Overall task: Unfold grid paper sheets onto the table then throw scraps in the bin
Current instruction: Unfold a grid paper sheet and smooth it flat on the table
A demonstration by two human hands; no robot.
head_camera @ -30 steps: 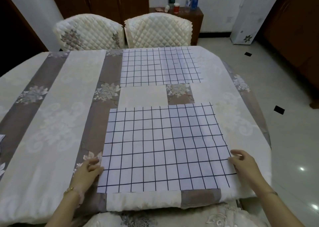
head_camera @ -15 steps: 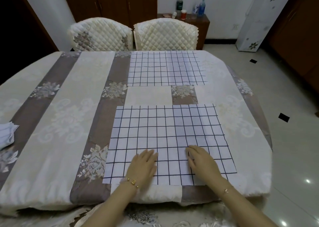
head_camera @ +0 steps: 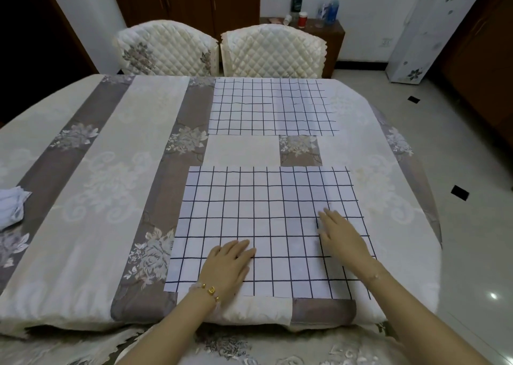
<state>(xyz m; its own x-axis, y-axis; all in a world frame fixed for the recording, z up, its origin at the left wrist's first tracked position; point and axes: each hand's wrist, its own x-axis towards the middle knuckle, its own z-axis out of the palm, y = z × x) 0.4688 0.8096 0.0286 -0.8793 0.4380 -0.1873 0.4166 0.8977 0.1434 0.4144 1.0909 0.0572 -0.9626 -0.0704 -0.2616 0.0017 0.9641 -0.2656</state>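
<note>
From the head camera, the desk (head_camera: 97, 198) is covered with a cream and grey-brown flowered cloth, and two grid sheets lie unfolded flat on it. The near sheet (head_camera: 266, 203) sits close to the front edge, right of the desk's middle, with its bottom edge just short of the drop of the cloth. The left hand (head_camera: 227, 267) lies palm-down on the sheet's lower left part, fingers straight and close together, gripping nothing; a gold bracelet (head_camera: 211, 291) circles its wrist. The right hand (head_camera: 341, 234) lies flat as well on the sheet's right part, further up than the left, fingers extended and pointing toward the far side, holding nothing. The far sheet (head_camera: 272, 106) lies beyond a bare strip of cloth, near the far edge, faint fold creases showing across it. A crumpled pale scrap (head_camera: 11, 206) rests at the left border of the view, well apart from both sheets. Two quilted chairs (head_camera: 166, 48) stand side by side behind the desk, and past them a dark cabinet (head_camera: 333, 40) carries bottles and a cup.
</note>
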